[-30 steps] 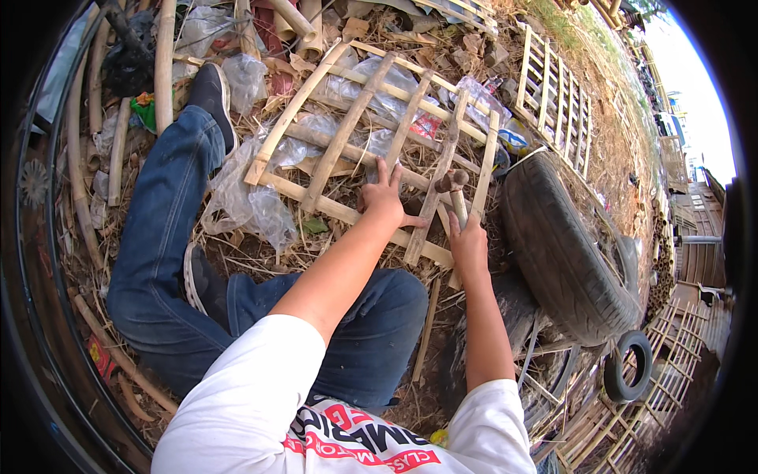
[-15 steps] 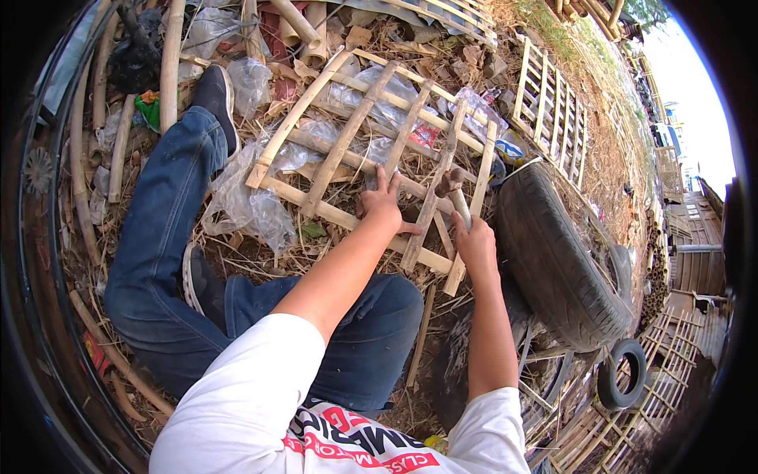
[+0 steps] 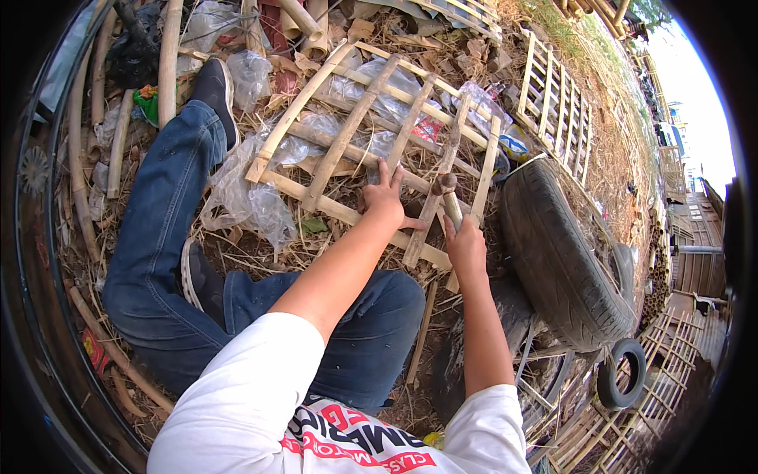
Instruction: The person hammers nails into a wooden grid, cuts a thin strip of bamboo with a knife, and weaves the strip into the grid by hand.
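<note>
A lattice of split bamboo slats (image 3: 346, 141) lies on the littered ground in front of me. My left hand (image 3: 382, 202) rests on it with fingers spread, two of them stretched forward along a slat. Its thumb reaches right to the side of an upright slat (image 3: 426, 224). In my right hand (image 3: 468, 251) is a hammer (image 3: 452, 207), gripped by its handle. The hammer's head is over that same upright slat, just right of my left hand; whether it touches the slat I cannot tell.
A worn tyre (image 3: 553, 253) stands close by my right forearm, with a smaller tyre (image 3: 622, 374) beyond. Another lattice (image 3: 554, 107) lies at the far right. Clear plastic bags (image 3: 257, 207) and dry straw surround the work. Bamboo poles (image 3: 170, 67) lie at the left.
My right hand and the hammer have shifted slightly left, and the hammer's head has moved a little toward the slat by my left thumb. My left hand has stayed in place.
</note>
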A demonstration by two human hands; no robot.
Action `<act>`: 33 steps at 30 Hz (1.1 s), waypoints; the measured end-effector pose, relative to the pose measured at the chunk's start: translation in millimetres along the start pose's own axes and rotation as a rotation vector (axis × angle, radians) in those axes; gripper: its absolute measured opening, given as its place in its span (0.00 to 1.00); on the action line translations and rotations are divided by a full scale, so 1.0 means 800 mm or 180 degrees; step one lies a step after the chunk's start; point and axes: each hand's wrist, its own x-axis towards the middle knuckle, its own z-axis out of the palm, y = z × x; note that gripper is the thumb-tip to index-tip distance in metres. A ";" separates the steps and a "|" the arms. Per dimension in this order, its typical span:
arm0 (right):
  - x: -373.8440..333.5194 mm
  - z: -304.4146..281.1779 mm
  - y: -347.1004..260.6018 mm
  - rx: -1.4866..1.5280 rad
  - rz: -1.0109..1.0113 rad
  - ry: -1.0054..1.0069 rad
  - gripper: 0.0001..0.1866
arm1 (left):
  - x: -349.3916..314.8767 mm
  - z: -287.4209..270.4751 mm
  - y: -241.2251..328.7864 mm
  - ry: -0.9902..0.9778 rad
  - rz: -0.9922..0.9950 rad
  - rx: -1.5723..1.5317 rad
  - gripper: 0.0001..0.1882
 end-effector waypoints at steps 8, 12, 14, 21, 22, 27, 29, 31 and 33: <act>0.005 -0.008 -0.005 -0.0016 0.0246 -0.0180 0.25 | 0.004 -0.004 0.003 -0.0017 0.0001 -0.0027 0.81; 0.007 -0.049 -0.024 0.0217 0.0101 -0.0220 0.26 | 0.010 -0.001 0.005 0.0000 -0.0057 0.0025 0.80; 0.013 -0.064 -0.021 0.0171 0.0094 -0.0143 0.26 | 0.006 -0.006 0.006 -0.0090 -0.0026 0.0021 0.80; 0.005 -0.111 -0.060 0.0851 -0.0126 0.0396 0.24 | 0.005 -0.002 -0.004 0.0053 0.0004 0.0095 0.79; 0.003 -0.102 -0.055 0.0945 -0.0147 0.0501 0.24 | 0.004 -0.003 -0.002 0.0002 -0.0017 0.0111 0.80; -0.001 0.003 0.006 0.0261 0.0084 0.0146 0.25 | 0.003 -0.007 0.009 0.0037 -0.0036 0.0198 0.81; 0.002 0.010 0.013 0.0151 0.0122 0.0074 0.25 | 0.006 -0.009 0.006 0.0019 -0.0025 0.0154 0.81; -0.006 0.008 0.010 0.0154 0.0146 -0.0031 0.25 | 0.003 0.000 0.005 -0.0035 -0.0029 0.0127 0.81; -0.001 0.000 0.002 0.0062 0.0106 -0.0081 0.26 | 0.003 -0.002 0.002 0.0020 -0.0049 0.0087 0.81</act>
